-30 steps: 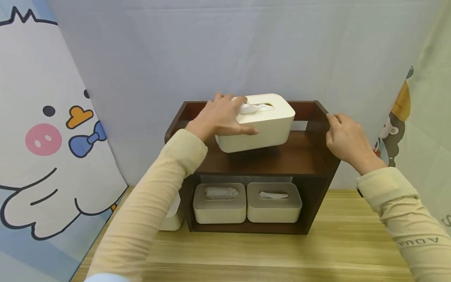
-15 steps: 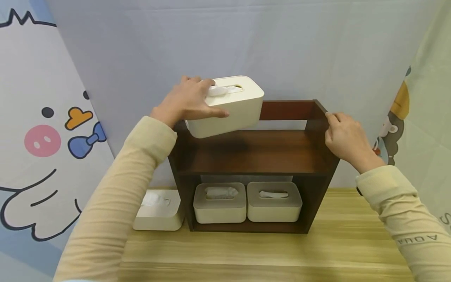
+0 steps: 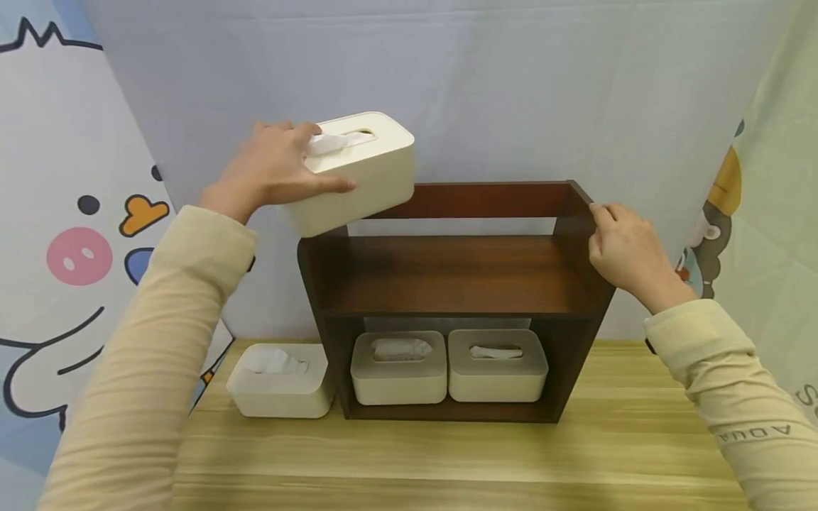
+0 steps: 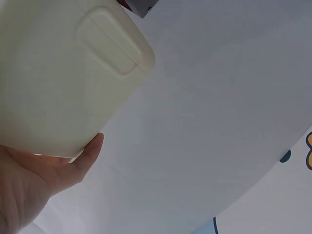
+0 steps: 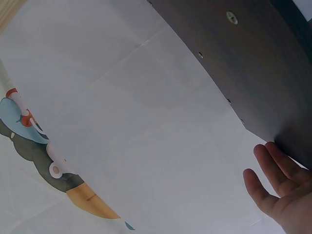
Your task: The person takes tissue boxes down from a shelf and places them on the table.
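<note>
Two beige sleeves [image 3: 718, 390] reach across, and the left hand [image 3: 271, 167] has its fingers clamped on one end of a cream, round-cornered, plastic-looking tissue box [image 3: 367, 184], thumb along the long side. Over on the other flank, the right hand [image 3: 629, 245] grips the side edge of a dark-brown wooden two-tier rack [image 3: 460, 273], thumb side lapping over it; only the right wrist view gives us the outer fingers [image 5: 265, 175], slightly apart, and a metal screw head [image 5: 231, 17] on the rack's outer side.

Now the box itself! It's up in the air by the rack's top left corner (whether it brushes the wood, I cannot tell), slot upward, right end tipped higher than the left. The head view has the long rounded slot with crumpled white tissue [image 3: 329, 144] poking out; the left wrist view shows none of that, but offers a smooth face with a rounded moulding [image 4: 109, 41]. Pale and matt, this one.

Further along, two more cream boxes [image 3: 399, 387] sit side by side in the lower compartment, and another cream box [image 3: 277, 401] stands on the pale wood-grain surface [image 3: 383, 468], just left of the rack. At the very back, whitish hanging cloth [image 3: 486, 92], a cartoon bird [image 3: 79, 177] to the left.
</note>
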Tool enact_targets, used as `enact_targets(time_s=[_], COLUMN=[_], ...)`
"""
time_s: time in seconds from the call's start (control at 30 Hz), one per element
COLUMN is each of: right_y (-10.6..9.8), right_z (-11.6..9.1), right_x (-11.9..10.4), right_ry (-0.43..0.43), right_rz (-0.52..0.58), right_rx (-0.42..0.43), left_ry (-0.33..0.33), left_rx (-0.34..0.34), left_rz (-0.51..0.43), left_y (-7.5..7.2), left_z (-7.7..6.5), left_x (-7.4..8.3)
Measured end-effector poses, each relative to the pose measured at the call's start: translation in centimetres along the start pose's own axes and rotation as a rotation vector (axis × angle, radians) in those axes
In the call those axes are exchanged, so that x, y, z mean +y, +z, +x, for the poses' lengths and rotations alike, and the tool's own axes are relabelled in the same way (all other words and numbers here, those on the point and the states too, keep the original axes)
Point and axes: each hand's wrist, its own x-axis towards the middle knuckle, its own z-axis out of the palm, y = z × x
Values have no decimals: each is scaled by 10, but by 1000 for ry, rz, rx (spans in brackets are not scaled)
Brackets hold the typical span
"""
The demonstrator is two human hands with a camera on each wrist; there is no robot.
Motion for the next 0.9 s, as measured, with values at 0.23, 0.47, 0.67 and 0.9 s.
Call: enact_targets(time_s=[0.23, 0.47, 0.67, 0.9], right_y=[1, 1, 0, 1], right_z=[0, 1, 1, 0], right_x=[-1, -2, -1, 0], right_ry=[5, 4, -4, -12], right_rz=[4, 14, 8, 8], right_rx=[-15, -14, -4, 5], left_ry=[-47, -64, -86, -143], left_rx=[10, 23, 27, 27], left_rz=[22, 59, 95, 96], left_y=[-8, -14, -16, -16], left_z=[-12, -25, -38, -48], left_x=[-21, -46, -62, -75])
